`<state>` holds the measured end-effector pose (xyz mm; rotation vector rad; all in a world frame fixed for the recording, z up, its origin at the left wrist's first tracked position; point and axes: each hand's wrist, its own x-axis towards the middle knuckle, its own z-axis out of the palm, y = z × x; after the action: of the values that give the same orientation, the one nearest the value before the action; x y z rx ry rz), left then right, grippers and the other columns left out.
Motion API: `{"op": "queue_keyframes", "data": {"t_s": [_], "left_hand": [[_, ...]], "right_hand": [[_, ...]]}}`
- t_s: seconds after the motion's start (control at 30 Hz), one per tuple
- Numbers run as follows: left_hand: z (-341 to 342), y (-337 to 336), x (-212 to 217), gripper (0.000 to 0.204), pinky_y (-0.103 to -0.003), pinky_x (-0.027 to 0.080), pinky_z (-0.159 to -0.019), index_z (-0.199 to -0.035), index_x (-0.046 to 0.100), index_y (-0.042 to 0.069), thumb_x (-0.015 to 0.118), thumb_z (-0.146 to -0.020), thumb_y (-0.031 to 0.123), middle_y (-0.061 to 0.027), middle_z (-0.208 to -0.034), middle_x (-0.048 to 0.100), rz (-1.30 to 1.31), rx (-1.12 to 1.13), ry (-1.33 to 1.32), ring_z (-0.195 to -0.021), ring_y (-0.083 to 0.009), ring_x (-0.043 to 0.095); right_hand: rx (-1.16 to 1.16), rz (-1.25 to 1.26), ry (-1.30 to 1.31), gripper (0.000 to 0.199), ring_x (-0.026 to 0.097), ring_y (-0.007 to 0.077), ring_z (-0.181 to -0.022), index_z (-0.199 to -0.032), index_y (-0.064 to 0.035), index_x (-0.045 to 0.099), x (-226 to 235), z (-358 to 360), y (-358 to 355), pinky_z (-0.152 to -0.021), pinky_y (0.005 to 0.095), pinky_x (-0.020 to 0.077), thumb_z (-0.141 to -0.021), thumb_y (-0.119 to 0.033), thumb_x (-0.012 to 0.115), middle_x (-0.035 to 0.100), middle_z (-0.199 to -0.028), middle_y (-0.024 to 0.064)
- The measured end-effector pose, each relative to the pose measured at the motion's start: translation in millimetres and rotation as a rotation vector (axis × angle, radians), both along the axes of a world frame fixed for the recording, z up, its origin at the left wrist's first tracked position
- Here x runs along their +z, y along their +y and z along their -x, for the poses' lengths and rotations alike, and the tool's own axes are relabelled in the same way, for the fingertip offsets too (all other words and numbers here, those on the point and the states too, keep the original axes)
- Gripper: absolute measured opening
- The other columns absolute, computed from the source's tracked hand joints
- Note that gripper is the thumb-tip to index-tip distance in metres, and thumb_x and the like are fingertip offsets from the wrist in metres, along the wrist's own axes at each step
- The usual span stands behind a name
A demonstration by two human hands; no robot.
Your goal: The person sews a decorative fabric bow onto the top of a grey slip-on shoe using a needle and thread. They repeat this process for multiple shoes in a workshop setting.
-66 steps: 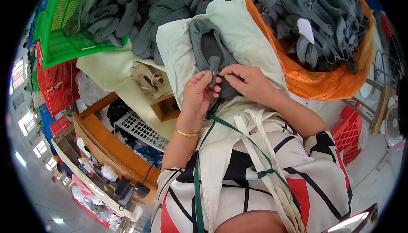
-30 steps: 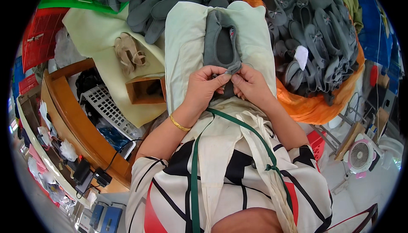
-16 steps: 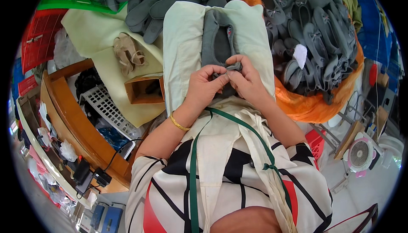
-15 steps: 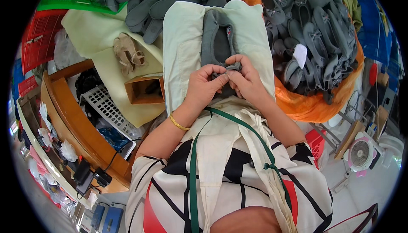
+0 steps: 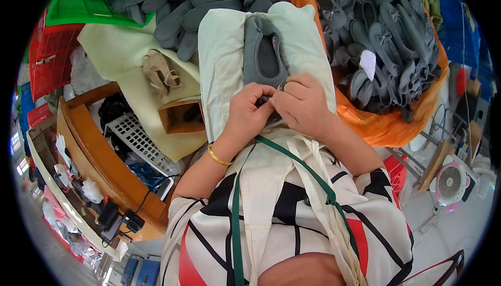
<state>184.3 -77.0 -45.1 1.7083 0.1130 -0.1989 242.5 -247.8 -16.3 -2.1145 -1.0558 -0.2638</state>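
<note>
A grey fabric slip-on shoe (image 5: 253, 48) lies lengthwise over the pale cloth (image 5: 219, 40) across my lap, its opening upward and a small coloured mark on the inner lining. Both my hands meet at the shoe's near end and cover it. My left hand (image 5: 247, 109) is closed, thumb and forefinger pinched together. Right beside it my right hand (image 5: 303, 102) is closed too, fingers bent, fingertips almost touching the left ones. A bit of grey shows by the right fingers. What the fingertips grip is hidden.
An orange sack (image 5: 383, 132) full of grey bow-trimmed shoes stands at the right. Grey soles or slippers (image 5: 214, 12) pile up at the far side near a green crate (image 5: 68, 4). Left are beige sandals (image 5: 160, 72), a small open box (image 5: 180, 118) and a wooden drawer (image 5: 104, 155).
My right hand has turned, its back now covering the grey fabric that showed between its fingers. The left hand stays pinched beside it. The whole view has shifted slightly.
</note>
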Motion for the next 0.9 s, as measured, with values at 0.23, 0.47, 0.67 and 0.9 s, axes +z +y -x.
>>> {"op": "queue_keyframes", "data": {"t_s": [0.23, 0.47, 0.67, 0.9], "left_hand": [[2.5, -4.3, 6.4, 0.012, -0.031, 0.049, -0.062, -0.096, 0.069, 0.003, 0.071, -0.084, 0.003, -0.0089, -0.083, 0.064, -0.219, -0.058, -0.184, -0.07, -0.0217, 0.059], [3.0, -8.5, 6.5, 0.011, -0.032, 0.048, -0.059, -0.093, 0.069, 0.004, 0.073, -0.083, 0.004, -0.0088, -0.081, 0.064, -0.299, -0.038, -0.284, -0.069, -0.0243, 0.06], [-4.3, -9.6, 6.2, 0.011, -0.031, 0.047, -0.056, -0.092, 0.068, 0.004, 0.073, -0.083, 0.002, -0.009, -0.081, 0.065, -0.35, -0.056, -0.297, -0.065, -0.0231, 0.059], [-2.8, -1.2, 0.9, 0.016, -0.031, 0.05, -0.059, -0.093, 0.069, 0.003, 0.075, -0.079, -0.001, -0.0097, -0.085, 0.068, -0.395, -0.082, -0.364, -0.07, -0.024, 0.063]], "right_hand": [[-0.035, -0.497, 0.805, 0.012, 0.057, 0.0178, -0.06, -0.083, -0.0077, 0.056, 22.1, 18.8, -8.7, -0.057, 0.0285, 0.0474, -0.095, -0.009, 0.059, 0.06, -0.075, 0.0032], [0.08, -0.864, 1.072, 0.018, 0.046, 0.0062, -0.054, -0.092, -0.0025, 0.049, 62.4, 8.5, -84.3, -0.049, 0.0214, 0.0362, -0.103, -0.016, 0.052, 0.053, -0.066, 0.0002], [0.24, -1.127, 0.979, 0.017, 0.039, 0.0052, -0.052, -0.091, -0.0008, 0.049, 72.3, 8.9, -97.3, -0.047, 0.023, 0.0311, -0.1, -0.014, 0.055, 0.05, -0.064, -0.0006], [-0.061, -0.782, 1.113, 0.009, 0.055, 0.0065, -0.062, -0.101, -0.0008, 0.06, 30.6, -14.0, -78.5, -0.055, 0.0228, 0.043, -0.099, -0.009, 0.059, 0.059, -0.072, 0.0004]]}}
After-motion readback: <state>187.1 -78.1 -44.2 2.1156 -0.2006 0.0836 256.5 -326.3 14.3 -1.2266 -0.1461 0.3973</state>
